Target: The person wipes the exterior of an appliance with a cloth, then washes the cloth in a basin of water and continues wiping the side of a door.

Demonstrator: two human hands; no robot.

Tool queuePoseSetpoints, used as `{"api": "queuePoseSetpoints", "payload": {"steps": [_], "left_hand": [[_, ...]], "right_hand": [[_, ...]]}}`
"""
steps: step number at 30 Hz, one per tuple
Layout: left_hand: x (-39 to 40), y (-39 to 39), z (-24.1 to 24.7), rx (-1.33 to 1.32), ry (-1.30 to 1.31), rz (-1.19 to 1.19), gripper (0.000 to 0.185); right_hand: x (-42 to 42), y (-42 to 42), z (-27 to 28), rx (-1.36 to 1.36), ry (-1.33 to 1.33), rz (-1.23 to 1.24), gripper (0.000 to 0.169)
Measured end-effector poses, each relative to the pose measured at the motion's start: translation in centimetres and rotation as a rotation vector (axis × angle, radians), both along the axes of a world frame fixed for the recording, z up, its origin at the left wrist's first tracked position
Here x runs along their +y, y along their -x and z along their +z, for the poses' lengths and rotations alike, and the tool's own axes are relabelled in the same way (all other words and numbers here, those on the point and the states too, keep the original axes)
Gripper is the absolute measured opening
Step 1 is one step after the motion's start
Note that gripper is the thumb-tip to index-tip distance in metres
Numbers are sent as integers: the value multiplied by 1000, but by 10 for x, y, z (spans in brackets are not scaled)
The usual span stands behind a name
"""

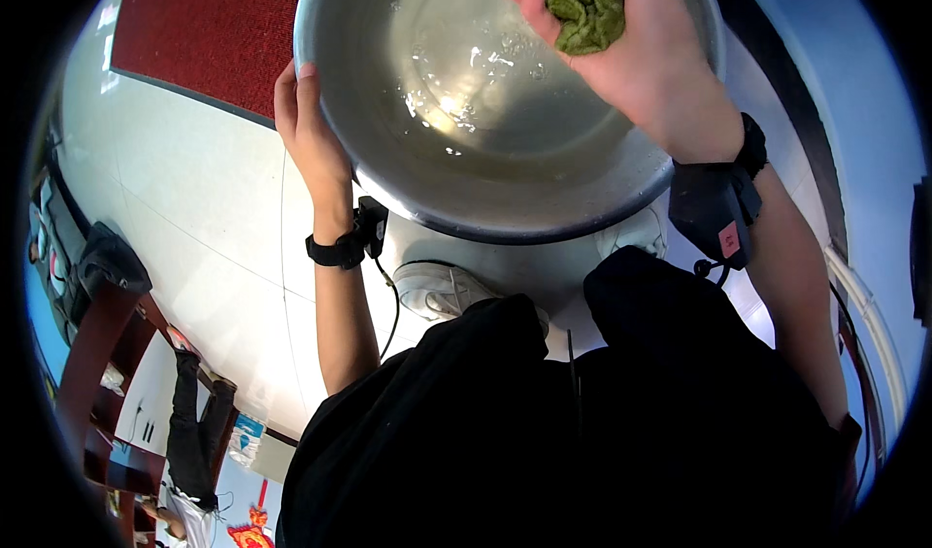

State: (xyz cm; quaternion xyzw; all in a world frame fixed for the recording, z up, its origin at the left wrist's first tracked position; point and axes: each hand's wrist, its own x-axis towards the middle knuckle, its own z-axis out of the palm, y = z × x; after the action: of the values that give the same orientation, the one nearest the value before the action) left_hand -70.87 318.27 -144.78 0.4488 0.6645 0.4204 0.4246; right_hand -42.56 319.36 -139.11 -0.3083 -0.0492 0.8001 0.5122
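Note:
A wide metal basin (466,217) holding shallow, clear water (466,75) stands in front of me, its far edge cut off by the top of the picture. My left hand (314,133) grips the basin's left rim, fingers on the outside and the tip of one over the edge. Over the basin's right side, above the water, my right hand (641,60) is turned palm up. It holds a crumpled green cloth (586,9), bunched between palm and curled fingers. Black straps with small devices sit on both wrists.
A red mat (211,38) lies on the pale tiled floor (211,184) left of the basin. My shoes (440,289) are just below it. A wall with a white pipe (870,315) runs along the right. Another person (191,431) stands by dark red shelves (120,359) at lower left.

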Motion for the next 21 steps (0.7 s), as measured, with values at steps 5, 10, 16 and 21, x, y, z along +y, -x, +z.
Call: {"api": "queuePoseSetpoints", "payload": {"steps": [5, 10, 16, 21], "left_hand": [[0, 1, 1, 10, -11, -3, 40], [0, -2, 2, 6, -9, 6, 40], [0, 1, -1, 7, -14, -16, 42], [-2, -1, 2, 58, -13, -12, 45]], "right_hand": [[1, -9, 2, -34, -163, 80, 16], [5, 2, 20, -72, 227, -165, 15], [3, -6, 3, -23, 260, -87, 36], [4, -3, 9, -112, 364, -24, 49]]}}
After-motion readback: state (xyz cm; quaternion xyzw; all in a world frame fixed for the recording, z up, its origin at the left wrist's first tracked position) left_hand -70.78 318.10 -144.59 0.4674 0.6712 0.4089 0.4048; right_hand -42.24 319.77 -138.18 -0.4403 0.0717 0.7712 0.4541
